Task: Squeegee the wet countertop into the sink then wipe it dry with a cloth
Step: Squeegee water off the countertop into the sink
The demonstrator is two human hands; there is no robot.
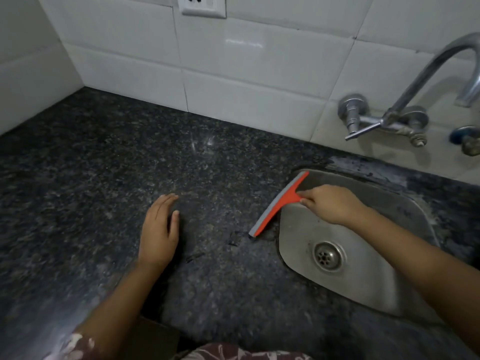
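Gripping the short handle of an orange plastic squeegee w/ a grey rubber blade [279, 203], the right hand [330, 203] reaches over the rounded stainless steel sink [405, 203], fingers curled tight around the handle, thumb side toward the blade. Blade sits just left of that hand, lying diagonally along the sink's left rim, far end near the basin's back corner, near end touching the dark speckled granite countertop [104, 178] at the rim. Below the right wrist, in the basin floor, is the round metal drain strainer [328, 256]. A few small dark wet streaks show on the stone just left of the blade's near end, btwn the two hands. Left hand [159, 229] lies well apart from the squeegee, palm down, flat on the counter, fingers loose & slightly spread, holding nothing. Beyond the right hand, on the white tiled wall [246, 61], a chrome wall-mounted tap w/ curved spout [405, 107] arches over the sink; a white wall socket [202, 5] sits up past the left hand. Floral-print sleeve fabric [75, 346] shows at the left forearm, bottom edge.
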